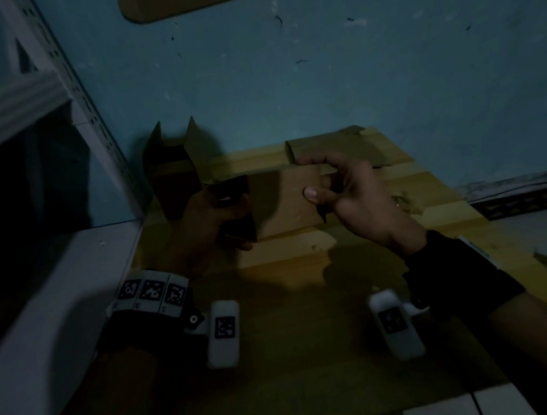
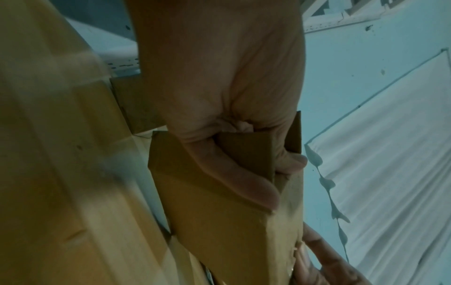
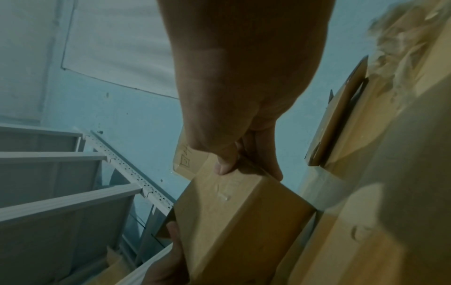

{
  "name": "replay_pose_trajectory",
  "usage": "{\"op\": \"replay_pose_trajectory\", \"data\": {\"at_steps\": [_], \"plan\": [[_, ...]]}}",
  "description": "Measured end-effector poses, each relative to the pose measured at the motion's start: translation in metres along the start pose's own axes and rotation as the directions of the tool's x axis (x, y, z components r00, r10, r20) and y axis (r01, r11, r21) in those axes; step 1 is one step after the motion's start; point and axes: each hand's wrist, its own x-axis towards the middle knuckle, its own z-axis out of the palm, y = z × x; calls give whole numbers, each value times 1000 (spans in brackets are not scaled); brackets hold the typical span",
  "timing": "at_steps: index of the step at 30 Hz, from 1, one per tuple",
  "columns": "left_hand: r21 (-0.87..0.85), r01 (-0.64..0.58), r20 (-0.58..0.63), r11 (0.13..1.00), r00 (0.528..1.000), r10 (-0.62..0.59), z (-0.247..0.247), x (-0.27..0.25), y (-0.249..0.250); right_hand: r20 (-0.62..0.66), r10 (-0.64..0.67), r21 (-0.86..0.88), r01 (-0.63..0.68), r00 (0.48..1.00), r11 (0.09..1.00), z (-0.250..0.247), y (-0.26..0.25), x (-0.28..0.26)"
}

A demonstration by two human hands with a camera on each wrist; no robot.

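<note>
Small cardboard carton [image 1: 285, 206]: I hold it in the air between my two hands, long side across me, just above the layered flat cardboard [image 1: 429, 193] and not resting on it.
Left hand [image 1: 210, 222]: my fingers are curled round the carton's left end. In the left wrist view the thumb [image 2: 246, 183] presses along a raised end flap while the other fingers tuck in behind it.
Right hand [image 1: 357, 196]: a light pinch on the right end, with the thumb [image 3: 224, 165] on the top face and the fingers wrapped behind the edge. It is not a full fist.
Why held so: with one hand at each end, the body stays square and both end flaps are within reach. I judge I am forming or closing the carton, and the left flap is the one being worked.
Folded flat carton [image 1: 329, 147]: it lies on the cardboard just beyond my right fingers, apart from the one I hold.
Open box [image 1: 171, 173]: it stands upright against the blue wall [image 1: 319, 71], behind my left hand, with its flaps pointing up.
White slotted shelving [image 1: 66, 83]: it stands close on my left side.
In the way: nothing lies between my hands. The open box and the shelving leave my left elbow little room to swing, and the light is dim, so I cannot make out the flap edges in the head view.
</note>
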Motion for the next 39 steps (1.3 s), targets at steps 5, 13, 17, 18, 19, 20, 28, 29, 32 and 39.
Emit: {"op": "replay_pose_trajectory", "data": {"at_steps": [5, 13, 17, 18, 19, 20, 28, 29, 32, 39], "plan": [[-9, 8, -18, 1000, 1000, -8, -3, 3, -1, -14, -3, 36, 4, 1000, 999, 0, -1, -3], [-104, 62, -5, 993, 998, -63, -8, 1, 3, 25, 75, 261, -79, 997, 962, -11, -10, -2], [-93, 53, -6, 994, 999, -54, -6, 1, 5, 8, 82, 152, -82, 997, 985, -5, -18, -4], [-92, 50, -6, 995, 999, -50, -4, 0, 5, 12, 75, 112, -76, 997, 991, -3, -20, -6], [-91, 48, -5, 995, 999, -48, -2, 0, 6, 15, 66, 73, -67, 998, 995, -2, -20, -7], [-84, 46, -8, 995, 999, -47, 0, 1, 6, 11, 62, 19, -62, 998, 998, 0, -21, -8], [-1, 24, 13, 1000, 1000, -24, 7, -2, 10, -53, 72, -171, -80, 996, 982, 6, -22, -5], [0, 25, 15, 1000, 1000, -25, 7, -2, 10, -42, 85, -142, -90, 995, 986, 5, -22, -4], [0, 24, 26, 1000, 999, -24, 7, -3, 10, 1, 107, -104, -106, 994, 989, 1, -21, -3], [4, 24, 5, 1000, 1000, -24, 7, -2, 8, 55, 111, -86, -106, 992, 991, -9, -10, -4]]}}
